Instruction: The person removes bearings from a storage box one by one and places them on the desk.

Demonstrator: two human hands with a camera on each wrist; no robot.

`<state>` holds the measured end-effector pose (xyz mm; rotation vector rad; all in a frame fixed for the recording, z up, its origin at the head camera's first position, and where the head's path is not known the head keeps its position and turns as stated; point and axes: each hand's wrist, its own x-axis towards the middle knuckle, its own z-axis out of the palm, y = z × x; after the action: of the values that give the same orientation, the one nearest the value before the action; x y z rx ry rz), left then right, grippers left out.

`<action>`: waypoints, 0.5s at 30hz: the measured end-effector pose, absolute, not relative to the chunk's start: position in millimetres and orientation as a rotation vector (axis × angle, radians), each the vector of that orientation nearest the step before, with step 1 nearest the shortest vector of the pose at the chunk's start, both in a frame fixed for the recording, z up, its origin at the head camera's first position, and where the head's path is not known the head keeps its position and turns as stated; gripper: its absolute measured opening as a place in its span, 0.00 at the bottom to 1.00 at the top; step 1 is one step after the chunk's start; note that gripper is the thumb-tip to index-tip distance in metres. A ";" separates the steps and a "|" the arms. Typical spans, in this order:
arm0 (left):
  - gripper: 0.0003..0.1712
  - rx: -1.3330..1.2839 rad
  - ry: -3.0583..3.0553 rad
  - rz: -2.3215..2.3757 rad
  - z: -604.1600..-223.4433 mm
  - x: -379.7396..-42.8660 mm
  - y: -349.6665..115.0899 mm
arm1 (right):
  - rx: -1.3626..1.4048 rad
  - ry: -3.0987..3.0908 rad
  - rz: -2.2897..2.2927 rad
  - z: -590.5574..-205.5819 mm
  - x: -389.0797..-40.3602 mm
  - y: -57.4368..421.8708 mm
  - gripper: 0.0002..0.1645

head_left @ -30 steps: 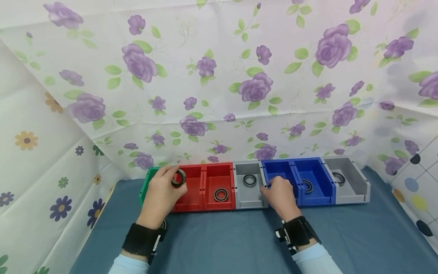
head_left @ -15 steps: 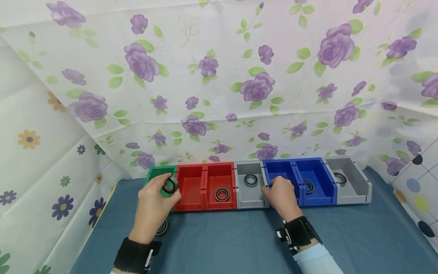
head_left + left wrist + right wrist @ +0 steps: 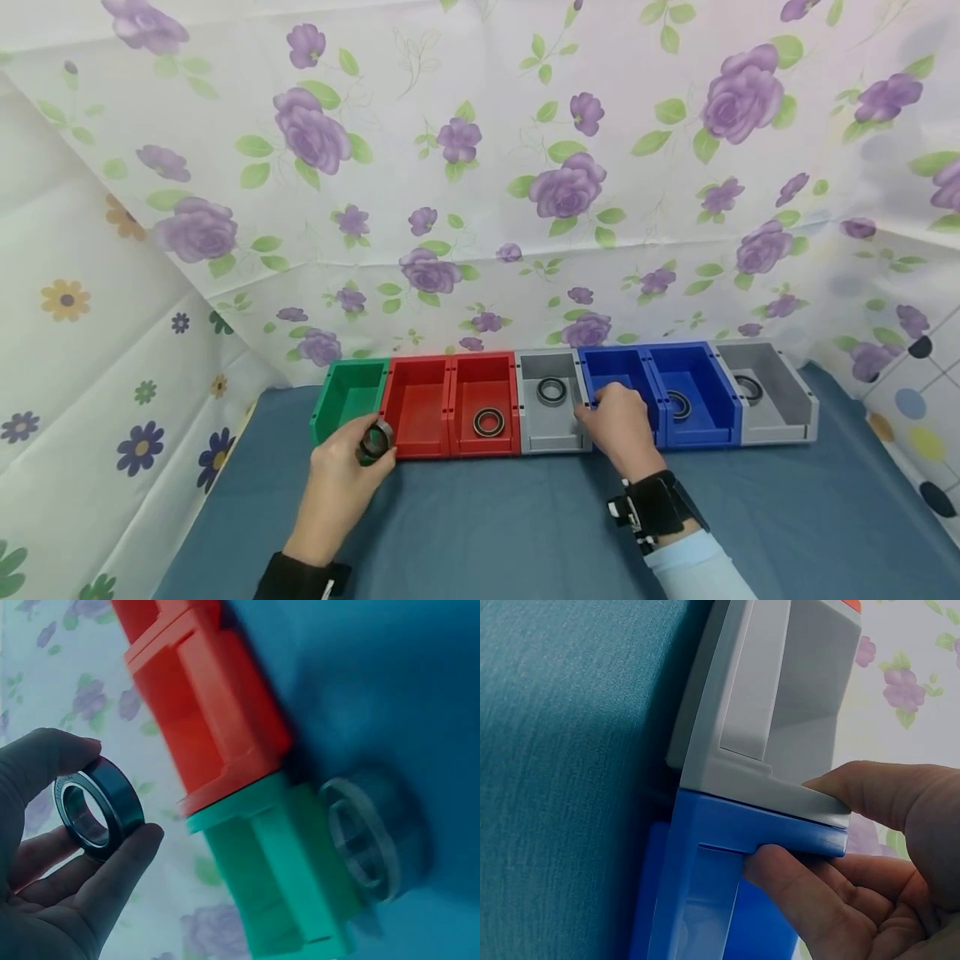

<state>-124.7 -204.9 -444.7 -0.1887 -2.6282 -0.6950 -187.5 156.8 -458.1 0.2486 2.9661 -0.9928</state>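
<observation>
In the left wrist view, my left hand [image 3: 337,483] pinches a black-and-silver ball bearing [image 3: 122,796] between thumb and fingers, tilted so its hole shows. The head view places it at the front edge of the green bin [image 3: 350,390], beside a red bin [image 3: 417,404]. Another bearing [image 3: 391,851] lies on the blue cloth before the green bin; my left hand hides it in the head view. My right hand [image 3: 619,427] grips the adjoining side walls of a grey bin [image 3: 780,791] and a blue bin [image 3: 772,831], thumb on the grey side, fingers on the blue.
Bins stand side by side in a row at the back of the blue cloth [image 3: 480,533]. Single bearings lie in the second red bin [image 3: 468,387], the middle grey bin, the right blue bin [image 3: 693,375] and the end grey bin [image 3: 780,400]. A flowered sheet [image 3: 480,192] hangs behind.
My left hand has carried the bearing from over the first red bin leftward and down to the green bin's front, covering the bearing on the cloth. The right hand keeps its grip.
</observation>
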 end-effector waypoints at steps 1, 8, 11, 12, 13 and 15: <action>0.33 -0.197 -2.632 -0.693 -447.7 -124.0 -204.4 | 0.248 2.962 -0.995 -457.7 -187.6 156.9 0.22; 0.32 -0.186 -2.732 -0.708 -464.4 -120.5 -200.3 | 0.254 2.956 -1.007 -457.3 -188.9 156.8 0.20; 0.32 -0.152 -2.798 -0.715 -471.0 -119.9 -198.6 | 0.251 2.956 -1.002 -457.7 -188.7 157.3 0.21; 0.32 -0.141 -2.818 -0.715 -473.1 -119.8 -198.0 | 0.249 2.958 -0.997 -457.8 -188.7 157.5 0.22; 0.32 -0.131 -2.836 -0.715 -475.2 -119.9 -197.5 | 0.247 2.959 -0.995 -457.9 -188.5 157.6 0.23; 0.32 -0.116 -2.873 -0.715 -479.5 -120.1 -196.4 | 0.247 2.962 -0.991 -458.0 -188.2 157.8 0.24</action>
<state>-120.1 -196.4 -479.5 -0.1156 -2.8730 -0.7150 -188.2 157.8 -458.0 0.2473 2.9616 -0.9912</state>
